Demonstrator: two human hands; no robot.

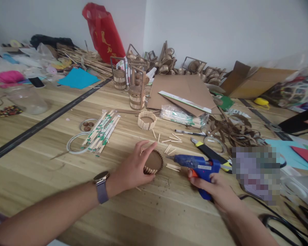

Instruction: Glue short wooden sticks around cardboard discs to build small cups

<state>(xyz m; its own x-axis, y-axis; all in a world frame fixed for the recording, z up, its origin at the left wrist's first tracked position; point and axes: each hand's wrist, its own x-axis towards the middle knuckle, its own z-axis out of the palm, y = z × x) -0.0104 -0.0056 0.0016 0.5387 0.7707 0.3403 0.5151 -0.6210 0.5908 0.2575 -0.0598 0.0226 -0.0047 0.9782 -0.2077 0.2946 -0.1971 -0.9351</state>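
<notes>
My left hand (137, 164) grips the near-left side of a round brown cardboard base (155, 160), its thumb and fingers around the rim. Short wooden sticks stand along part of that base's edge; my fingers hide some of it. In my right hand (218, 191) is a blue glue gun (199, 164), a finger at its orange trigger and the nozzle pointing left toward the base, apart from it. Several loose cut sticks (173, 167) lie between the base and the gun. Behind them stands a ring of upright sticks (147, 120).
Wrapped chopsticks (101, 131) and tape rolls (78, 143) lie at left. A utility knife (210, 153) rests behind the glue gun, near brown strips (233, 131). Finished small baskets (137, 95) stand farther back, by cardboard sheets (177, 89). A black cord (272, 212) runs at right.
</notes>
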